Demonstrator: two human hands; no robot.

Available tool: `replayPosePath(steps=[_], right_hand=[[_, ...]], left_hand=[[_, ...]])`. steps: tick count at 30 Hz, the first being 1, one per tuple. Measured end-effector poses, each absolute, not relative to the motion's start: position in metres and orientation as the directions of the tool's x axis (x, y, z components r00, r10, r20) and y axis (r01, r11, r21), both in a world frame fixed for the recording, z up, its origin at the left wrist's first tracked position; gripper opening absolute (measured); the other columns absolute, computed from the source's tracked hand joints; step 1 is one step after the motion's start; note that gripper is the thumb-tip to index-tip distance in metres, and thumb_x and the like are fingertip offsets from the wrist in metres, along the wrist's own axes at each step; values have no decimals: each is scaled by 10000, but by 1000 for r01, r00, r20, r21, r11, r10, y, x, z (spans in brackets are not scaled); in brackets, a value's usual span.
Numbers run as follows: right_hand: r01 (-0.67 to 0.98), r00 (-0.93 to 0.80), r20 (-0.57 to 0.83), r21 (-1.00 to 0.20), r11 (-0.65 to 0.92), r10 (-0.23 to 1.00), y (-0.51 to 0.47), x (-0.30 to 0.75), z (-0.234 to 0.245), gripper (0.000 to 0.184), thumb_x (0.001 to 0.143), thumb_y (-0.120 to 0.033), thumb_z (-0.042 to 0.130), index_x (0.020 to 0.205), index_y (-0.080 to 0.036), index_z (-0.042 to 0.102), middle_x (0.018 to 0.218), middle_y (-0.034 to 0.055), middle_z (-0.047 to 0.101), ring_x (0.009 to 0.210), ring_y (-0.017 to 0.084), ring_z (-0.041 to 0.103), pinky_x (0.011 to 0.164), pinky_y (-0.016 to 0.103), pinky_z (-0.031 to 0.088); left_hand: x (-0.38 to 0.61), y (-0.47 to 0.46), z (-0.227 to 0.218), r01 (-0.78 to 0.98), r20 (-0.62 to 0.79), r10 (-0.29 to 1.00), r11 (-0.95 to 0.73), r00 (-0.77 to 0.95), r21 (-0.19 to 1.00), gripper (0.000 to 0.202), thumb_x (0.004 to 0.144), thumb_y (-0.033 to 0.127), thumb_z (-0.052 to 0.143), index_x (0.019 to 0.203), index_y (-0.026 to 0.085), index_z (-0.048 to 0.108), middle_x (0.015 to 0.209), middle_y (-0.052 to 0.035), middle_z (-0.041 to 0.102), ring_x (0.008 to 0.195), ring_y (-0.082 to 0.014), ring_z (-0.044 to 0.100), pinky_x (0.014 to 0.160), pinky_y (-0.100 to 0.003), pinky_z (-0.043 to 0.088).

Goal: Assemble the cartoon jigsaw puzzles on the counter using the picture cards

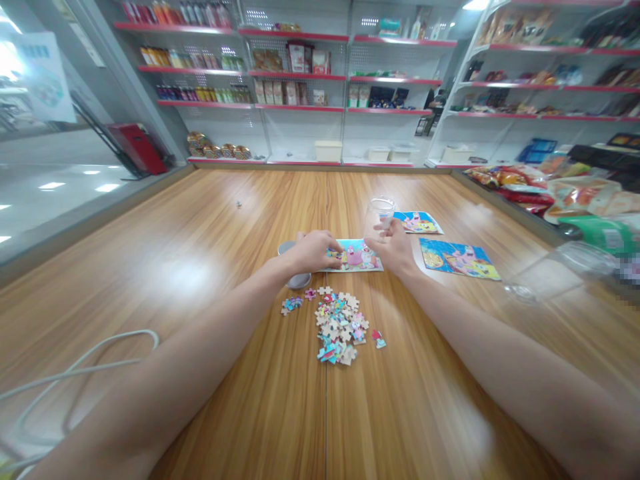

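My left hand (314, 251) rests with curled fingers on the left edge of a cartoon picture card (356, 257) lying flat on the wooden table (200, 267). My right hand (395, 249) is at the card's right edge, fingers bent, and I cannot tell whether it holds anything. A pile of several loose jigsaw pieces (339, 327) lies just in front of the card. A clear plastic jar (381, 212) stands right behind my right hand. A grey lid (295, 265) sits partly under my left wrist.
Two more cartoon picture cards (418, 222) (459, 259) lie to the right. A clear container (560, 270) lies on its side at the right edge, by snack packets (575, 193). A white cable (75, 373) loops at the near left. Stocked shop shelves (300, 87) line the back.
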State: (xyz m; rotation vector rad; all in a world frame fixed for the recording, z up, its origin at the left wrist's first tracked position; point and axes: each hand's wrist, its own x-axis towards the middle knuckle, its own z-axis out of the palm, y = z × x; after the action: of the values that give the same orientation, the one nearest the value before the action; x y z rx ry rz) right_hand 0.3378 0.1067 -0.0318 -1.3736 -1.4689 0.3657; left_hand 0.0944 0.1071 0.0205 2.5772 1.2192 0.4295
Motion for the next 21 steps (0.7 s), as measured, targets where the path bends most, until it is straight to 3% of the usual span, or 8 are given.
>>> replayPosePath(steps=[5,8,12,16,21], right_hand=[[589,152,435,-761,272,888,103,336,-28,541,685,-404,767,1157,-252,550,1048,57,718,871,257,672,819,446,543],[637,239,423,-748,188,874,100,337,-22,507,689,-393,747,1131,-236,554,1036,84,713,902,298,672,862,485,522],[678,430,403,-735,5,808,95,339,-14,472,711,-330,684,1132,-178,536,1071,188,684,1016,398,634,933,571,454],[687,519,387,-720,-102,762,91,338,-10,588,694,-317,668,1223,-128,494,1178,237,636,1120,432,579,965,595,410],[684,566,389,-714,-151,727,71,333,-11,717,676,-413,690,1268,-62,489,1245,284,574,1194,442,510,1012,599,359]], left_hand=[[91,113,15,679,87,733,-663,675,315,349,787,426,753,1102,278,776,1226,-64,683,1135,-278,627,980,-376,424],[90,114,15,677,52,718,-675,694,292,387,799,419,739,1158,275,750,1286,-71,652,1174,-266,609,992,-341,431],[91,109,18,755,22,782,-609,623,241,574,796,476,719,1313,237,644,1369,-140,583,1248,-354,536,1024,-460,418],[91,103,24,817,2,834,-541,552,201,774,729,524,752,1399,190,554,1337,-205,547,1229,-427,502,1013,-594,393],[87,103,29,818,30,843,-529,537,224,769,683,482,795,1360,181,590,1256,-183,546,1187,-398,514,1008,-573,405]])
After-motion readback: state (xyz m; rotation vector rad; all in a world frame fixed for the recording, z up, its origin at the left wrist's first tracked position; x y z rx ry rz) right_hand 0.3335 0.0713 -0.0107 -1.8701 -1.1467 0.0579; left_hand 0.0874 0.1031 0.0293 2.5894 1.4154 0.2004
